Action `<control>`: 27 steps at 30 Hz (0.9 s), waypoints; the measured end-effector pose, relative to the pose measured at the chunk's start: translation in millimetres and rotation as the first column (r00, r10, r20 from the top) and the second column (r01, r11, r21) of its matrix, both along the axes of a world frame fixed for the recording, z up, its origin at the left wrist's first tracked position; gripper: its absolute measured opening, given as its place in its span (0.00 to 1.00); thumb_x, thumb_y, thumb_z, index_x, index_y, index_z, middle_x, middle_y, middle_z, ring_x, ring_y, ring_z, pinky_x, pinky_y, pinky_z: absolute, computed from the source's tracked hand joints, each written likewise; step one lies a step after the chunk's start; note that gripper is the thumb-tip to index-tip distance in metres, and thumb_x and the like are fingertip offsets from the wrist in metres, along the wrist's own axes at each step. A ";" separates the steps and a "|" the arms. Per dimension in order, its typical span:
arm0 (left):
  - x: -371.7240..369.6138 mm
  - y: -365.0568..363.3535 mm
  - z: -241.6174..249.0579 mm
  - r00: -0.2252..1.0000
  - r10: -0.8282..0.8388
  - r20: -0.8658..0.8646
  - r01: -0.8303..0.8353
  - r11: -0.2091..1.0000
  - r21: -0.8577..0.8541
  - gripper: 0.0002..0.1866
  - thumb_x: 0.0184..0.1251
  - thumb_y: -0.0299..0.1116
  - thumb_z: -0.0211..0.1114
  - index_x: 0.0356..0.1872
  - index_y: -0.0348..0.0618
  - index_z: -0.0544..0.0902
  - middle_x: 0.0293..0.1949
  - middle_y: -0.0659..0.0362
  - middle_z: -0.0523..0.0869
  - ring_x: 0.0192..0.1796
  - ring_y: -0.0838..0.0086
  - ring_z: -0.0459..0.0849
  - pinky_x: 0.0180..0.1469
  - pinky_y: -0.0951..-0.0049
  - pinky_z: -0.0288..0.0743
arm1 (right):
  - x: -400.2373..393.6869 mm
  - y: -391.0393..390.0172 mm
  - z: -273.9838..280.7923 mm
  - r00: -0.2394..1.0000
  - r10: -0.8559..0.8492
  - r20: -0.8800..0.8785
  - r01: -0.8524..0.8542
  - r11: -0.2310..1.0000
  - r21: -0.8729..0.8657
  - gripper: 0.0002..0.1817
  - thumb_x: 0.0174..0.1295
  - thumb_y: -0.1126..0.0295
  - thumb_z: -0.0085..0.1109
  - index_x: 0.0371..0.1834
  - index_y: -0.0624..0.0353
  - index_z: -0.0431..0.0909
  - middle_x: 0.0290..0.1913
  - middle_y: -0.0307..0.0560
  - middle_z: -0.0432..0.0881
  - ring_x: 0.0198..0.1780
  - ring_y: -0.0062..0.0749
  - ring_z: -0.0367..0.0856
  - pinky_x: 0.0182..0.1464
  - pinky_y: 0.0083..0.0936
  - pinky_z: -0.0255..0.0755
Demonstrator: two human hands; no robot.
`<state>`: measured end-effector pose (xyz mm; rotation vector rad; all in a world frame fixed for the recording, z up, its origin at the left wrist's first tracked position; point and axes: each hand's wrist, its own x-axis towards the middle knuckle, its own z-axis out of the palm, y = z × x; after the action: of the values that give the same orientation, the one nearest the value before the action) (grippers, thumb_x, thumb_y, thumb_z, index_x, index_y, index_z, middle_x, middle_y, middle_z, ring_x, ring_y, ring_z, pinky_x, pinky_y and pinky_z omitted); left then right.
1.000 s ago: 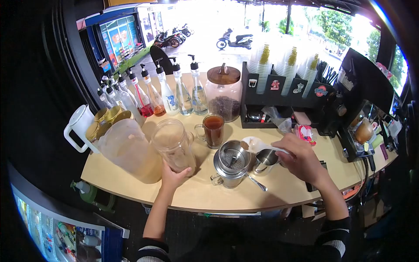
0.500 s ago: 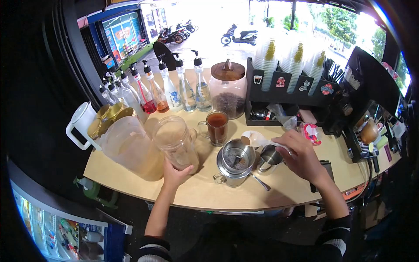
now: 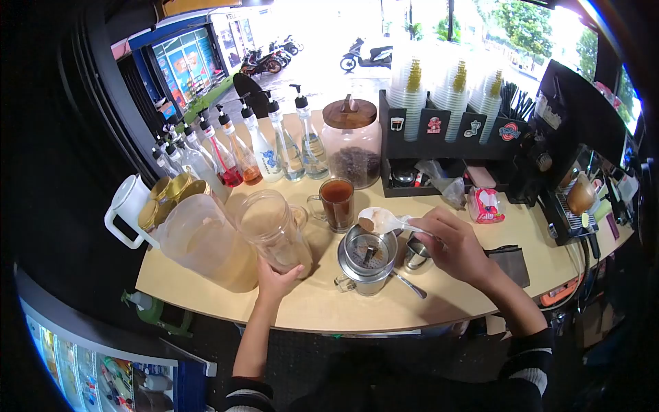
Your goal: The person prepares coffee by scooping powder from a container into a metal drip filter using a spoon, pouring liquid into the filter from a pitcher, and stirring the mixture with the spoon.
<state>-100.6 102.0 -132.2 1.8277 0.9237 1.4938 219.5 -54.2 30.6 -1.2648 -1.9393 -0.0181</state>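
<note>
My right hand grips the handle of a white scoop that holds brown powder. The scoop hangs over the rim of a metal drip filter, which sits on a glass mug. Beside the filter stands a small metal cup, partly under my right hand. My left hand is wrapped round the lower part of a clear jar. A spoon lies on the counter by the filter. Just behind is a glass mug of reddish-brown liquid.
A large translucent pitcher and a white jug stand at left. Behind are several pump bottles, a wooden-lidded jar and a black cup organizer. A black pouch lies at right.
The scoop and my right hand have shifted slightly left over the filter. The camera view has moved a little, and my left hand remains on the jar.
</note>
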 end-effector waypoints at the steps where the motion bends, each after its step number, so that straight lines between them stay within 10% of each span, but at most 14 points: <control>1: -0.1 0.0 0.3 1.000 0.005 -0.013 -0.005 1.000 0.002 0.44 0.35 0.33 0.80 0.59 0.35 0.68 0.53 0.48 0.79 0.56 0.61 0.78 0.59 0.62 0.71 | 0.2 0.2 -2.6 1.000 -0.002 0.000 0.002 1.000 0.001 0.18 0.57 0.81 0.61 0.50 0.53 0.77 0.35 0.46 0.77 0.33 0.40 0.80 0.33 0.32 0.74; 27: 1.9 1.7 -2.1 0.999 -0.022 0.042 0.022 1.000 -0.011 0.45 0.35 0.32 0.81 0.59 0.35 0.67 0.53 0.49 0.79 0.56 0.61 0.78 0.59 0.62 0.70 | 5.0 -22.3 -7.0 0.995 -0.097 -0.020 0.098 0.993 0.071 0.15 0.56 0.79 0.64 0.48 0.55 0.79 0.33 0.47 0.78 0.31 0.38 0.81 0.30 0.28 0.75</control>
<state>-98.8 103.7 -134.3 1.7853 0.8877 1.5046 224.5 -76.5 23.5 -1.3065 -1.8445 -0.1259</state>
